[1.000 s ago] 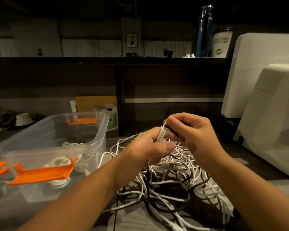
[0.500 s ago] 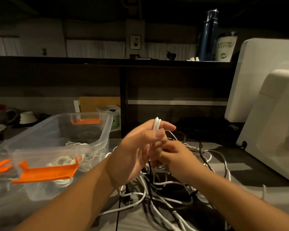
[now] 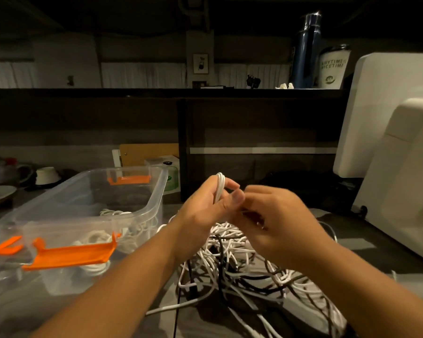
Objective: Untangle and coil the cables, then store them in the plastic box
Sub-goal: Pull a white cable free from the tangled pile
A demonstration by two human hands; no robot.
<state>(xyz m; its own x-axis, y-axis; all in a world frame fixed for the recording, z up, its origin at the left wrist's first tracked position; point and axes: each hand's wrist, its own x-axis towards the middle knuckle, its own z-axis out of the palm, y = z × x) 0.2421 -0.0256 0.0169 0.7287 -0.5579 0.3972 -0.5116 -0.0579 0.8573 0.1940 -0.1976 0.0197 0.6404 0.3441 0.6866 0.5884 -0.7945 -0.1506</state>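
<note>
- A white cable bundle, folded into several narrow loops, stands upright just right of the clear plastic box. It is about level with the box's far rim and lifted off the desk.
- The left hand pinches that bundle between thumb and curled fingers, and the loop tops poke out above the fingertips.
- The right hand sits just beyond the left, further from the box, with its fingers bent toward the lower part of the bundle. It is blurred, so whether it grips the cable cannot be told.
- A tangled heap of white and black cables lies on the desk right of the box, below both hands.
- Inside the box lie coiled white cables.
- Orange latches sit on the box's near and far ends.
- Well to the right of the box, past the heap, stands a white appliance.
- On the shelf behind and above the box, off to its right, stand a dark blue bottle and a white tumbler.
</note>
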